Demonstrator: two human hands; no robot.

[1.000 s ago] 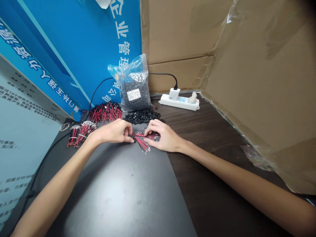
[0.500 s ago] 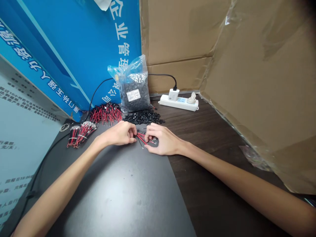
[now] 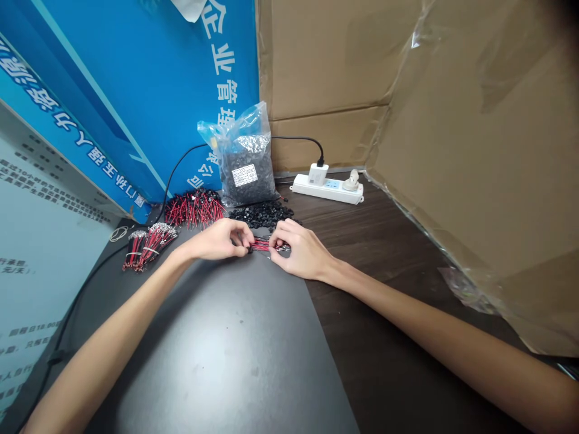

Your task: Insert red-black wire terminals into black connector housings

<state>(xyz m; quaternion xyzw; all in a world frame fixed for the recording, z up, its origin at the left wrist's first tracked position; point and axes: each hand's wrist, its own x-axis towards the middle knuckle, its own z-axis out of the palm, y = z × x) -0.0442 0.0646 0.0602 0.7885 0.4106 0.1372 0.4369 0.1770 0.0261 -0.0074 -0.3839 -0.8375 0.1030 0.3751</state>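
Between my hands lies a small bunch of red and black wires (image 3: 261, 243) with bare metal tips toward the right. My left hand (image 3: 226, 239) pinches its left end, where something small and dark shows under the fingertips. My right hand (image 3: 301, 248) is curled round the right end, thumb and fingers closed on the wires. Just behind the hands is a heap of small black connector housings (image 3: 260, 214). A larger pile of red and black wires (image 3: 194, 208) lies behind my left hand. Two banded wire bundles (image 3: 149, 246) rest farther left.
A clear bag of black parts (image 3: 248, 175) with a white label leans at the back. Right of it, a white power strip (image 3: 328, 188) carries a plugged-in adapter. Cardboard (image 3: 470, 150) walls the right side; a blue printed panel (image 3: 149, 78) stands left. A grey mat (image 3: 235, 337) covers the near table.
The wires between my hands, fanned out before, now lie closer together and more level. Both hands have moved slightly away from me, and the right hand's fingers have shifted along the wires.
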